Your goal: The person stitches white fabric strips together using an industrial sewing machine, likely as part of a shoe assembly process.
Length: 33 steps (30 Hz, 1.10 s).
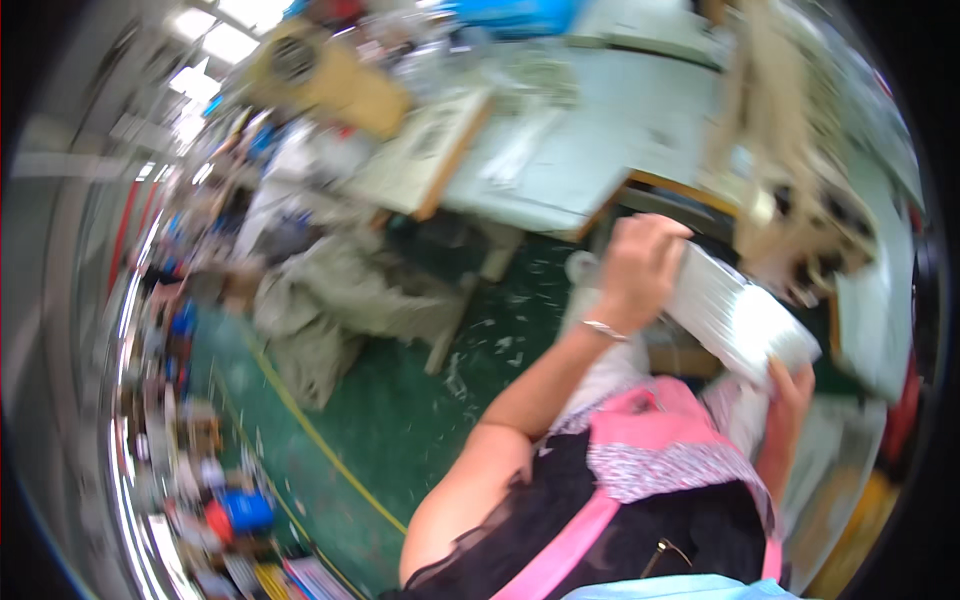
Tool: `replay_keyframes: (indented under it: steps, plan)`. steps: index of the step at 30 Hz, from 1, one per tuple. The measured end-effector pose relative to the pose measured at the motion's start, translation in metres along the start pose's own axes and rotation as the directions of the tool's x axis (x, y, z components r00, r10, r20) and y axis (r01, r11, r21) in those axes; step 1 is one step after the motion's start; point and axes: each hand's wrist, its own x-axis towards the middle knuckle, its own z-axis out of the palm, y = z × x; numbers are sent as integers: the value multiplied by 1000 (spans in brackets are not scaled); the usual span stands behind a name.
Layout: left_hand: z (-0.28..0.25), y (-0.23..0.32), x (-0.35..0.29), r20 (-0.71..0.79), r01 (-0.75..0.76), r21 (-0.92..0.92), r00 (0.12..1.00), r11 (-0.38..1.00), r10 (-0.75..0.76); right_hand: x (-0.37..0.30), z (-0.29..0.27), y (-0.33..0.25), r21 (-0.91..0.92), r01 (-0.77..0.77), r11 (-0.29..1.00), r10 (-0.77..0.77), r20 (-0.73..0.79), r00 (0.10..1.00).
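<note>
A white, shiny rectangular bundle [728, 308], ribbed along its length and perhaps wrapped in plastic, is held above my lap. My left hand [645, 262] is closed on its left end, fingers curled over the far side. At the near right corner my right hand [790, 388] grips it, with the thumb and fingers partly hidden. The bundle lies tilted, its right end nearer to me, and bright glare washes out its middle. Just beyond it stands a beige sewing machine [815, 225], blurred by motion.
A pale work table [640, 110] with a wooden-edged cutout spreads ahead, carrying white strips [520, 150] and a blue item [520, 15]. Beige cloth [320, 300] hangs over a support at the left. White scraps litter the green floor [400, 400], which has yellow lines.
</note>
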Motion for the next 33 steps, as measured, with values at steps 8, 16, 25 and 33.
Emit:
replay_keyframes:
  steps: [8,16,25,33]
  plan:
    - [18,26,-17,432,168,59,885,984,-177,8,-28,8,166,-102,981,82,126,989]
    - [46,38,-39,586,436,-187,769,880,-256,-14,-41,16,33,-57,998,51,172,984]
    - [28,21,-60,948,961,-274,266,-24,-173,-8,-45,50,-164,80,983,-31,279,960]
    - [-3,23,-61,649,425,-225,736,877,-190,-23,-3,-11,-378,235,896,-5,518,855]
